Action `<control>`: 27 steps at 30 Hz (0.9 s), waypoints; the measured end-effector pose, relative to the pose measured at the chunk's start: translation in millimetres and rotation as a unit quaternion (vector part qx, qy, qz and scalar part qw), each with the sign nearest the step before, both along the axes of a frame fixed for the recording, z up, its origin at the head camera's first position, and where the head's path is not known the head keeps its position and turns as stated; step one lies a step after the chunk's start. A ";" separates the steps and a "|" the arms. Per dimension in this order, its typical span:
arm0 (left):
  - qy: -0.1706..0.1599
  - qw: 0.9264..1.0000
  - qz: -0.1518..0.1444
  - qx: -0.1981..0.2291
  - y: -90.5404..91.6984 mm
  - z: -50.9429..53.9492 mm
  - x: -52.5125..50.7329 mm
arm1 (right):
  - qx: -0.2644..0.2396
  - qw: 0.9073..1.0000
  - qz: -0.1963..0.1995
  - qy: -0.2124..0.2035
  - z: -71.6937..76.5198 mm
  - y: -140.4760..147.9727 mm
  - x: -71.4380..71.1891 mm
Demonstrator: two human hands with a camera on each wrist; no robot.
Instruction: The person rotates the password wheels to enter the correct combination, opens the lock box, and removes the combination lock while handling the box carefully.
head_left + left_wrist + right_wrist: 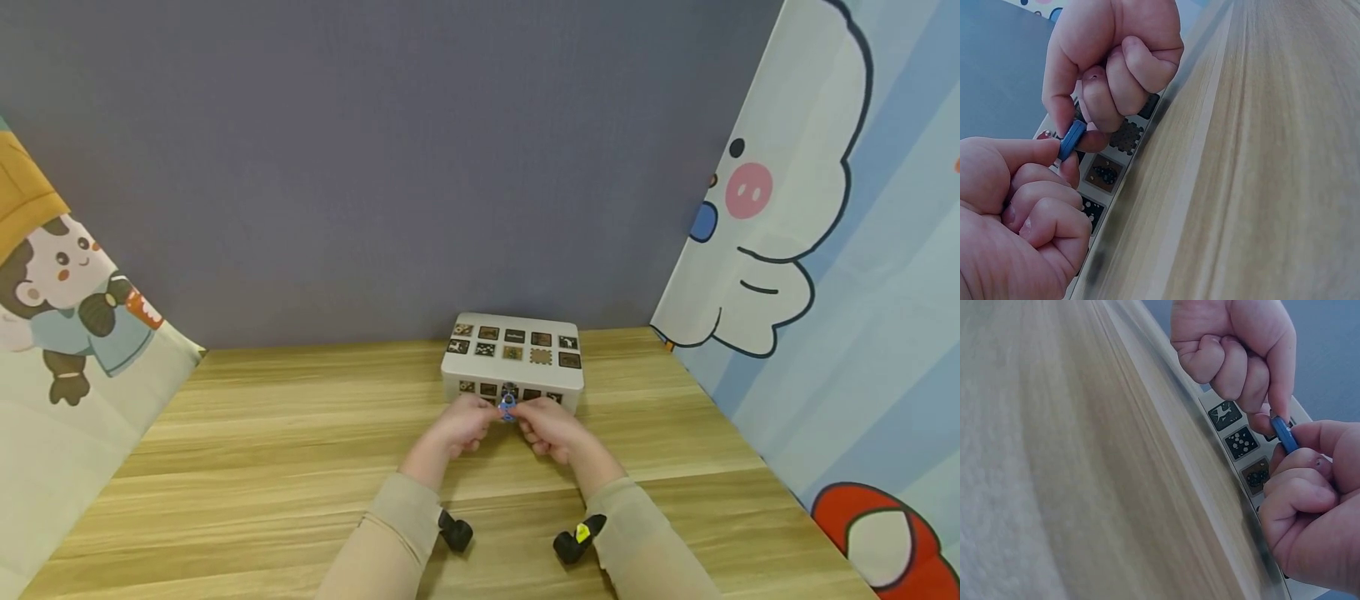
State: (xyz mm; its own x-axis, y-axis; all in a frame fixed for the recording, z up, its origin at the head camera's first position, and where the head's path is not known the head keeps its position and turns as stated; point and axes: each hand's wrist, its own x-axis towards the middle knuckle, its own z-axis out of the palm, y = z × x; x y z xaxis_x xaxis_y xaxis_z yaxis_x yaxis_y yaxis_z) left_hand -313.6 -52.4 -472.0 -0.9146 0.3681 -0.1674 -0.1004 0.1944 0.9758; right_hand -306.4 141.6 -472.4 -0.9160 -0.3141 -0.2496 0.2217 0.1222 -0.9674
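Observation:
A white box [512, 372] with dark and brown square pictures stands at the back of the table, its lid down. A small blue padlock [507, 406] hangs at the clasp on its front. The left hand [465, 423] pinches the padlock from the left between thumb and index finger. From the right, the right hand [551, 427] pinches it the same way. Both wrist views show the blue lock [1072, 140] [1284, 434] between the two thumbs, with the other fingers curled into the palms. Fingertips hide part of the lock.
The wood-grain table [300, 450] extends around the box and arms. A grey panel [420, 167] rises directly behind the box. Cartoon-printed sheets flank the table on the left [67, 400] and right [825, 367]. A black device sits at each wrist.

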 end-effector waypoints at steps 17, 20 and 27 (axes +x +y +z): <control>-0.006 1.000 0.000 0.014 1.5 0.0 -1.8 | -0.002 1.000 -0.005 -0.001 1.9 -2.5 1.8; -0.006 1.000 0.000 0.013 1.7 0.5 -1.1 | -0.002 1.000 -0.005 -0.001 1.6 -2.4 1.4; -0.004 1.000 0.003 0.008 1.5 2.7 1.1 | 0.000 1.000 -0.005 -0.003 2.0 -2.3 1.7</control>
